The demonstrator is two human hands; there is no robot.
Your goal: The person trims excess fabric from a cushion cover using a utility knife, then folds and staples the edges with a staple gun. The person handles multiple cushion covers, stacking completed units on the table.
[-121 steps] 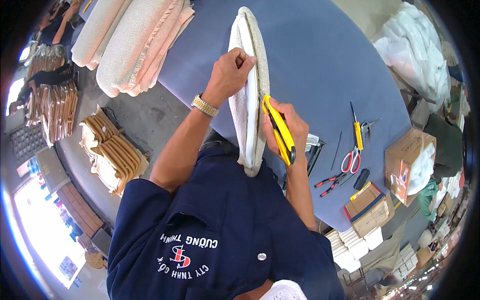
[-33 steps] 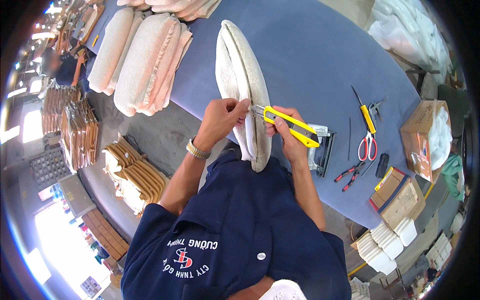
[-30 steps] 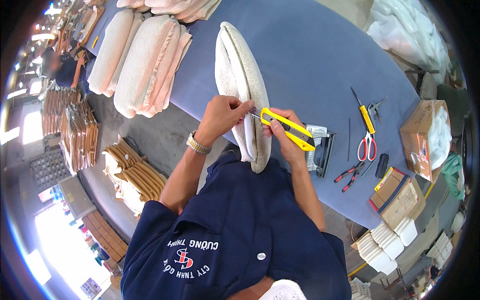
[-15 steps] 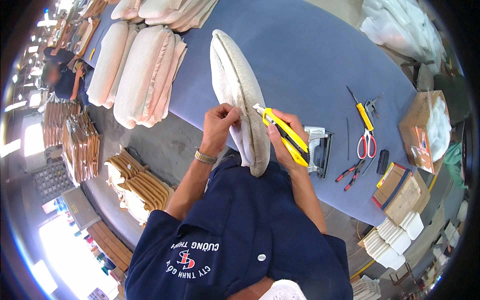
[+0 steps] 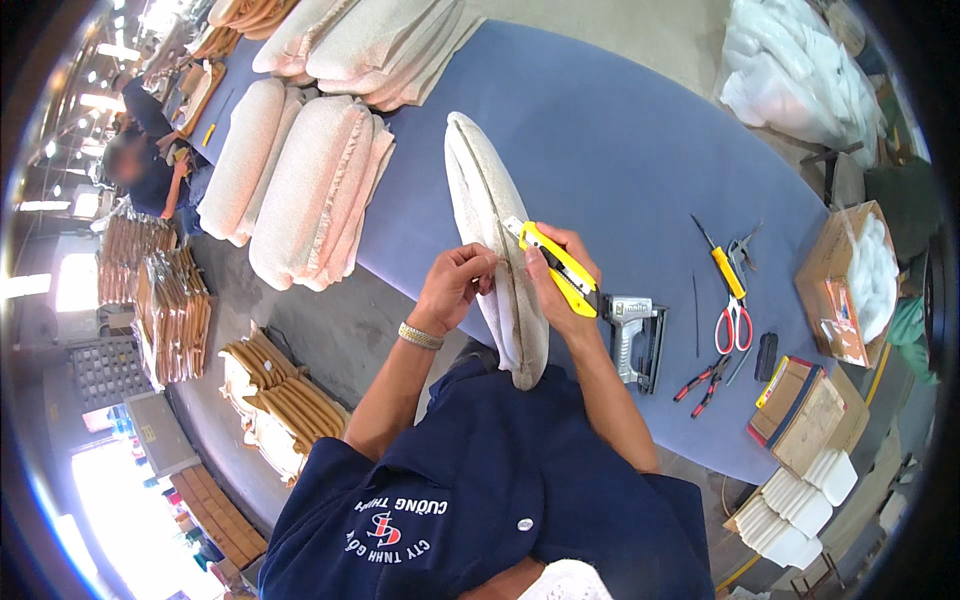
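A padded, cream fabric-covered panel stands on edge between my hands, its lower end against my shirt. Along its narrow side runs a seam with a pale flap. My right hand is wrapped round a yellow utility knife, its tip touching or very close to the seam. On the other side, my left hand is closed in a pinch at the panel's edge, apparently on the fabric there. What exactly lies between its fingertips is too small to see.
On the blue table lie a staple gun, red-handled scissors, pliers and a yellow-handled screwdriver. Stacked padded panels sit at the left; a cardboard box stands right. Another person works at far left.
In the picture, the panel and both hands sit slightly lower, as does much of the surroundings. The knife tip stays at the seam, and both hands keep their hold.
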